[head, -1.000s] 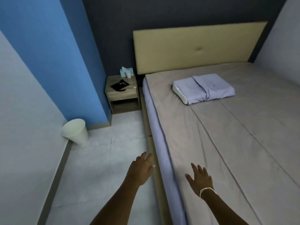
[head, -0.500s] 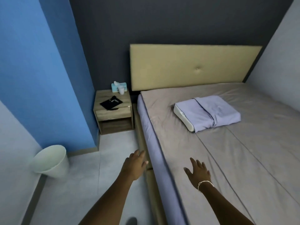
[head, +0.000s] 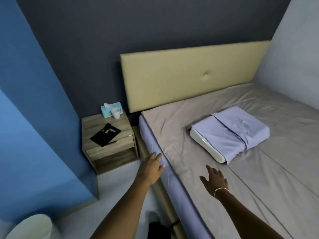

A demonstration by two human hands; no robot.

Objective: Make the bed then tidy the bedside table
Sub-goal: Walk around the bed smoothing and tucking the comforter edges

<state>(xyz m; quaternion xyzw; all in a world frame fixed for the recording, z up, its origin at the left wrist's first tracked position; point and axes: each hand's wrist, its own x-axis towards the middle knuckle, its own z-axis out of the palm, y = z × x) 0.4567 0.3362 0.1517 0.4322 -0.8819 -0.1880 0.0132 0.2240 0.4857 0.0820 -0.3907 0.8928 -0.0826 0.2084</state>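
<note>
The bed [head: 198,128] is covered by a smooth taupe blanket, with a lilac sheet showing along its left side. A lilac pillow [head: 231,133] lies flat near the head. My left hand [head: 151,167] rests with spread fingers against the lilac side of the mattress and holds nothing. Over the blanket hovers my right hand [head: 214,180], open, a thin bracelet on its wrist. The wooden bedside table [head: 107,145] stands left of the bed, carrying a black flat item [head: 105,137], a white cup [head: 116,113] and a teal tissue box [head: 110,109].
A beige padded headboard [head: 189,75] backs the bed against a dark wall. A blue wall juts out on the left. A white waste bin [head: 31,226] lies at the lower left on the pale tiled floor [head: 120,195]. A grey wall borders the bed's right side.
I have stepped closer to the head of the bed, so the bedside table and pillow look larger. My left hand has moved from over the floor onto the mattress side.
</note>
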